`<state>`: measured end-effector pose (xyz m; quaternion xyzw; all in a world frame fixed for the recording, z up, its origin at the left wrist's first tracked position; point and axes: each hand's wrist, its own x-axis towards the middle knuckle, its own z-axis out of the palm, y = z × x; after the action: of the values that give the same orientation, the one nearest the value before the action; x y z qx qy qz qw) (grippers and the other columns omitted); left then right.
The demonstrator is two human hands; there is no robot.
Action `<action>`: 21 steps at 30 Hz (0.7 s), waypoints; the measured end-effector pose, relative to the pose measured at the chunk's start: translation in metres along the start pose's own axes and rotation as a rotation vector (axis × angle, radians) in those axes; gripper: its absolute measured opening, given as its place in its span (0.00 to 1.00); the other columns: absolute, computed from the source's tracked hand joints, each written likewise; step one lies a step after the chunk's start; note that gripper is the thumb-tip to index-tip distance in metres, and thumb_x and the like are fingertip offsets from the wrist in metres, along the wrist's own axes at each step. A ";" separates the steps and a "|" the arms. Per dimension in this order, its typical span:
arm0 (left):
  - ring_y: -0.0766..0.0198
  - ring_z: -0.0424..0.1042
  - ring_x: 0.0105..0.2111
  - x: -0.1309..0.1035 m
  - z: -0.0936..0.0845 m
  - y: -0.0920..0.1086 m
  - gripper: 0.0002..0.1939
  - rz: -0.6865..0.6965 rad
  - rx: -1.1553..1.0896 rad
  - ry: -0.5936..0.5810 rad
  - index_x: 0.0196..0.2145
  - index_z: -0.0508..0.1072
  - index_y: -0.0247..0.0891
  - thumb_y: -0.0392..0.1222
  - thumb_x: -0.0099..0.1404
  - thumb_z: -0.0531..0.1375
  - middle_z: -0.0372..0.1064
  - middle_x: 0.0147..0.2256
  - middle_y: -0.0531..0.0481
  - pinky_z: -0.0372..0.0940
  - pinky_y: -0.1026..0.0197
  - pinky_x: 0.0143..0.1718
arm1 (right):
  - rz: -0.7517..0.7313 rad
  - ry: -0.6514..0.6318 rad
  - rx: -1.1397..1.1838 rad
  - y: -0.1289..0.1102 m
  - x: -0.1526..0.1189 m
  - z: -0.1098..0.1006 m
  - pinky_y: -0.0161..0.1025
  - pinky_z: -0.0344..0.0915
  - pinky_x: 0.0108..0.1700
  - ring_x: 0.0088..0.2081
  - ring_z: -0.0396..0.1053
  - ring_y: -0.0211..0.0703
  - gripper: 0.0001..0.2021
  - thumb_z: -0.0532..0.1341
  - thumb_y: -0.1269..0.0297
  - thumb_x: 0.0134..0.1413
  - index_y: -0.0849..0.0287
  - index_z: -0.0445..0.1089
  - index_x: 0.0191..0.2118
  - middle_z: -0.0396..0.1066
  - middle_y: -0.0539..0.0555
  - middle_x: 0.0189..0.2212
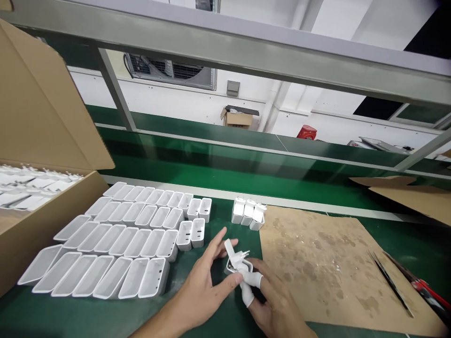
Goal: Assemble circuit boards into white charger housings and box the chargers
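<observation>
Near the bench's front edge, a small white case [248,264] stands with a white plastic insert [237,256] tilted out of its top. My right hand [273,295], with white covers on its fingertips, pinches the insert at the case. On the other side, my left hand [206,281] has its fingers spread and its thumb tip against the parts. Several open white cases [116,239] stand in rows to the left. Behind my hands are three white cases [248,213] with pieces on top.
A cardboard box [52,206] of white parts stands at the left. On the right lie a stained cardboard sheet [317,267], tweezers [391,281] and a red-handled tool [431,293]. A metal rail [225,47] crosses above the green bench [183,277].
</observation>
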<state>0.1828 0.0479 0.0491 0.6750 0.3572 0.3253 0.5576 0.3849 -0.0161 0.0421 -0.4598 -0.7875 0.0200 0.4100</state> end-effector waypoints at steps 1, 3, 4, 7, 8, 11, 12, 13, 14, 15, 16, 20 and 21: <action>0.52 0.66 0.63 0.002 0.000 0.001 0.38 0.013 -0.022 0.018 0.71 0.48 0.53 0.51 0.71 0.63 0.66 0.63 0.45 0.57 0.40 0.69 | 0.019 -0.019 0.002 0.001 -0.002 0.003 0.42 0.80 0.50 0.50 0.77 0.47 0.18 0.55 0.77 0.66 0.57 0.67 0.58 0.73 0.62 0.53; 0.55 0.73 0.54 0.005 0.000 0.003 0.23 0.045 -0.048 0.047 0.63 0.61 0.49 0.49 0.73 0.61 0.72 0.54 0.47 0.66 0.47 0.62 | 0.059 -0.039 -0.007 0.002 -0.004 0.006 0.44 0.80 0.50 0.47 0.77 0.47 0.18 0.54 0.76 0.67 0.57 0.66 0.59 0.73 0.62 0.52; 0.57 0.74 0.51 0.006 0.000 0.003 0.16 0.059 -0.064 0.061 0.57 0.66 0.47 0.49 0.74 0.60 0.73 0.50 0.48 0.68 0.51 0.58 | 0.066 -0.028 -0.020 0.002 -0.004 0.007 0.44 0.80 0.49 0.46 0.78 0.47 0.19 0.54 0.75 0.68 0.58 0.65 0.60 0.73 0.62 0.51; 0.59 0.75 0.47 0.008 0.000 0.005 0.07 0.072 -0.108 0.109 0.42 0.67 0.43 0.47 0.73 0.61 0.73 0.45 0.50 0.70 0.57 0.51 | 0.074 -0.026 -0.056 -0.001 -0.004 0.007 0.43 0.81 0.46 0.44 0.77 0.48 0.19 0.53 0.74 0.69 0.58 0.63 0.62 0.73 0.62 0.49; 0.59 0.75 0.47 0.009 0.000 0.004 0.08 0.076 -0.114 0.125 0.40 0.67 0.43 0.47 0.72 0.61 0.72 0.45 0.50 0.70 0.57 0.50 | 0.081 -0.040 -0.058 -0.002 -0.004 0.006 0.43 0.81 0.45 0.44 0.77 0.48 0.18 0.53 0.73 0.69 0.58 0.63 0.61 0.73 0.61 0.48; 0.59 0.75 0.46 0.009 0.001 0.004 0.09 0.088 -0.105 0.155 0.36 0.65 0.42 0.45 0.71 0.61 0.72 0.44 0.50 0.69 0.57 0.51 | 0.101 -0.074 -0.061 -0.005 -0.004 0.006 0.43 0.81 0.45 0.41 0.77 0.47 0.14 0.53 0.73 0.70 0.57 0.65 0.56 0.72 0.60 0.46; 0.59 0.75 0.46 0.009 0.001 0.004 0.09 0.087 -0.098 0.160 0.36 0.65 0.42 0.45 0.70 0.61 0.72 0.44 0.49 0.69 0.57 0.50 | 0.097 -0.055 -0.071 -0.005 -0.005 0.007 0.43 0.81 0.45 0.41 0.77 0.47 0.13 0.53 0.73 0.70 0.57 0.65 0.56 0.72 0.60 0.46; 0.59 0.75 0.46 0.009 0.002 0.004 0.09 0.084 -0.093 0.162 0.35 0.64 0.42 0.45 0.70 0.61 0.73 0.44 0.49 0.69 0.57 0.50 | 0.084 -0.035 -0.090 -0.005 -0.006 0.008 0.43 0.81 0.44 0.42 0.77 0.47 0.14 0.53 0.73 0.69 0.58 0.64 0.57 0.72 0.60 0.46; 0.59 0.75 0.46 0.009 0.002 0.004 0.09 0.079 -0.090 0.162 0.35 0.64 0.42 0.45 0.70 0.61 0.73 0.44 0.49 0.69 0.57 0.49 | 0.068 -0.023 -0.114 -0.005 -0.007 0.009 0.42 0.81 0.44 0.42 0.77 0.48 0.16 0.52 0.73 0.69 0.59 0.63 0.59 0.72 0.61 0.47; 0.59 0.75 0.46 0.009 0.002 0.004 0.09 0.075 -0.089 0.162 0.35 0.65 0.42 0.45 0.70 0.61 0.73 0.44 0.49 0.69 0.57 0.49 | 0.054 -0.029 -0.138 -0.004 -0.008 0.010 0.42 0.80 0.43 0.44 0.77 0.49 0.18 0.52 0.73 0.69 0.60 0.62 0.62 0.72 0.62 0.48; 0.59 0.75 0.46 0.009 0.003 0.004 0.08 0.072 -0.090 0.160 0.36 0.65 0.42 0.45 0.70 0.61 0.73 0.44 0.49 0.69 0.57 0.49 | 0.046 -0.043 -0.161 -0.004 -0.009 0.011 0.42 0.80 0.43 0.44 0.77 0.49 0.20 0.51 0.74 0.69 0.60 0.61 0.63 0.72 0.63 0.49; 0.59 0.75 0.45 0.008 0.004 0.002 0.07 0.083 -0.108 0.158 0.36 0.65 0.42 0.43 0.70 0.60 0.73 0.44 0.49 0.69 0.57 0.48 | 0.067 -0.070 -0.181 -0.007 -0.006 0.010 0.40 0.80 0.41 0.42 0.78 0.48 0.17 0.50 0.74 0.68 0.58 0.64 0.58 0.72 0.61 0.47; 0.59 0.75 0.45 0.008 0.004 0.002 0.07 0.086 -0.116 0.159 0.37 0.65 0.42 0.43 0.70 0.60 0.73 0.44 0.49 0.69 0.57 0.48 | 0.083 -0.046 -0.170 -0.008 -0.005 0.009 0.40 0.80 0.40 0.40 0.78 0.47 0.15 0.51 0.73 0.68 0.57 0.65 0.56 0.73 0.60 0.46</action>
<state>0.1905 0.0524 0.0506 0.6284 0.3516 0.4218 0.5510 0.3743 -0.0208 0.0361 -0.5245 -0.7758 -0.0193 0.3501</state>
